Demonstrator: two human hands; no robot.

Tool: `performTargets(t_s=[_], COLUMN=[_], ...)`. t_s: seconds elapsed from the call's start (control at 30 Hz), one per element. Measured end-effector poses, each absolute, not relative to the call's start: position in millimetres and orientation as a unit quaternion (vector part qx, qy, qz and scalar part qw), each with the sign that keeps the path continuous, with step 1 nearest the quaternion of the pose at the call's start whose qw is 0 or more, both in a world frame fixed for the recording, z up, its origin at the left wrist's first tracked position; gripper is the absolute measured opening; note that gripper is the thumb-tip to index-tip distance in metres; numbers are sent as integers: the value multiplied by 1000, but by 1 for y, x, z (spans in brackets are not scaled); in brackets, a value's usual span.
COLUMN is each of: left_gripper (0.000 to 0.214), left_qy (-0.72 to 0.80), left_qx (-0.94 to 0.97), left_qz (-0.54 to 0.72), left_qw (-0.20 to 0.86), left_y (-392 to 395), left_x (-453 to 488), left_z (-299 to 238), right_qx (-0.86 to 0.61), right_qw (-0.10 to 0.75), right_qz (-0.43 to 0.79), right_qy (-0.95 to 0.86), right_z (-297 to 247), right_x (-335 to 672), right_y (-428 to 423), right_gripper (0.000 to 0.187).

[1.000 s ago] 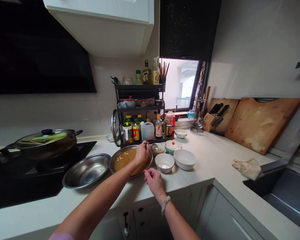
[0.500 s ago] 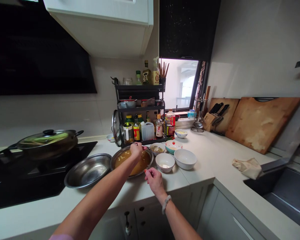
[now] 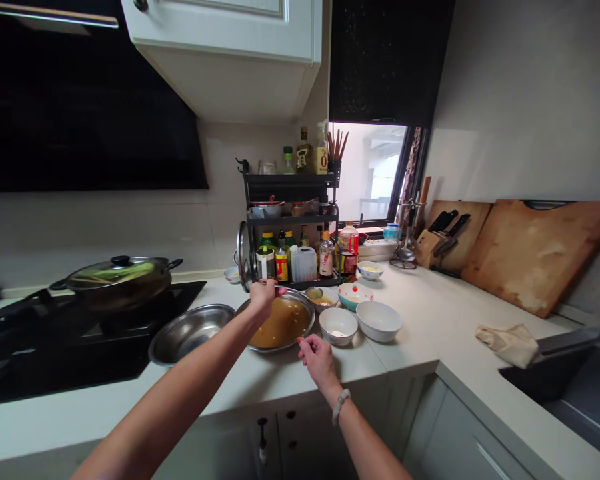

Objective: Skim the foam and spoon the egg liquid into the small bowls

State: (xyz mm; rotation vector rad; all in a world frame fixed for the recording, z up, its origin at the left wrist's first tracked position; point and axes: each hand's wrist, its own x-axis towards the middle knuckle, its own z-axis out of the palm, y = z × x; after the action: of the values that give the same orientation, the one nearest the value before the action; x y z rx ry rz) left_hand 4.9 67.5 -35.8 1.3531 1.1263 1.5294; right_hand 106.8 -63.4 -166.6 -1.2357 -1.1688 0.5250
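A steel dish (image 3: 304, 320) full of yellow-brown liquid sits on the white counter in front of me. My left hand (image 3: 261, 295) reaches over its far rim, fingers pinched round a spoon (image 3: 280, 291) held above the liquid. My right hand (image 3: 318, 355) rests at the dish's near right rim, fingers curled against the edge. An empty steel dish (image 3: 187, 333) lies just to the left. Three small bowls (image 3: 338, 325) stand close on the right.
A lidded wok (image 3: 117, 280) sits on the black hob at left. A dark rack (image 3: 290, 227) with bottles stands behind the dishes. Wooden boards (image 3: 540, 250) and a knife block (image 3: 430, 243) lean on the right wall. A cloth (image 3: 507, 343) lies near the sink.
My left hand has drawn the spoon back from the small bowl on the right to the far rim of the liquid-filled dish. The camera has shifted slightly.
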Motion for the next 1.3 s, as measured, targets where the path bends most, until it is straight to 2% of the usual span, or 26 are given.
performTargets(t_s=[0.27, 0.37, 0.57, 0.67, 0.77, 0.9, 1.0, 1.3], left_gripper=[5, 11, 19, 19, 22, 23, 19, 19], left_qy=[423, 418, 352, 314, 350, 359, 339, 347], left_qx=[513, 595, 779, 814, 765, 671, 650, 740], left_qz=[597, 568, 494, 474, 520, 581, 587, 507], left_qw=[450, 385, 159, 122, 147, 288, 342, 274], left_y=[44, 28, -11, -15, -4, 20, 35, 54], left_x=[-64, -83, -104, -103, -90, -53, -19, 49], left_z=[-31, -35, -38, -38, -38, -34, -34, -63], right_qx=[-528, -528, -530, -529, -532, -532, -529, -527], right_qw=[643, 643, 641, 643, 641, 637, 640, 641], right_qz=[245, 246, 237, 240, 241, 238, 234, 258], right_qy=[-498, -498, -502, -498, -498, -505, -505, -495], right_z=[-161, -159, -161, -162, -162, -164, -166, -161], right_x=[105, 105, 105, 105, 106, 106, 106, 103], right_y=[-65, -66, -66, -65, -65, -65, -64, -67], right_gripper=[42, 44, 43, 44, 43, 39, 39, 36])
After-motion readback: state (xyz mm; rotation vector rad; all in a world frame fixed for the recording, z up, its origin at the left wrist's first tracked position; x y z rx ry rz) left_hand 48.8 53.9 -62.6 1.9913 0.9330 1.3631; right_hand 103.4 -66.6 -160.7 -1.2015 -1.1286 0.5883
